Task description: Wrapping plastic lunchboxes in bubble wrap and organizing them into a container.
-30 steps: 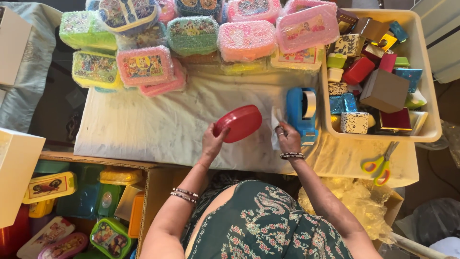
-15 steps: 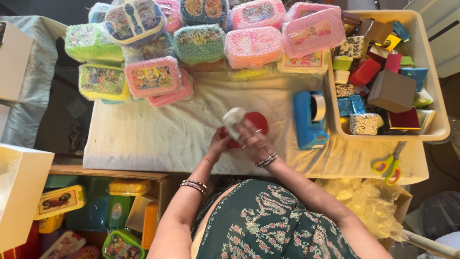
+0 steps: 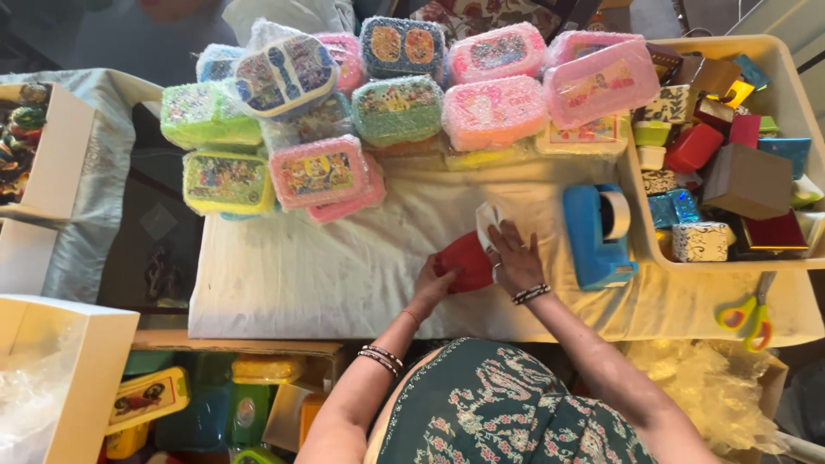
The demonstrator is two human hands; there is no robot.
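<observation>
A red lunch box (image 3: pixel 466 260) lies on the white cloth (image 3: pixel 326 275) in front of me. My left hand (image 3: pixel 432 282) grips its near left edge. My right hand (image 3: pixel 514 256) presses flat on its right side, with a small white piece of paper or tape (image 3: pixel 487 218) sticking up by the fingers. Both wrists wear bangles.
A blue tape dispenser (image 3: pixel 599 235) stands just right of my hands. A cream tray (image 3: pixel 786 82) of small gift boxes sits far right, with scissors (image 3: pixel 749 314) below it. Several bubble-wrapped lunch boxes (image 3: pixel 395 107) are stacked at the back. White cartons (image 3: pixel 60 150) stand left.
The red box came down from a tilted hold onto the cloth. My right hand left the tape dispenser, crossed to the box and now rests on it.
</observation>
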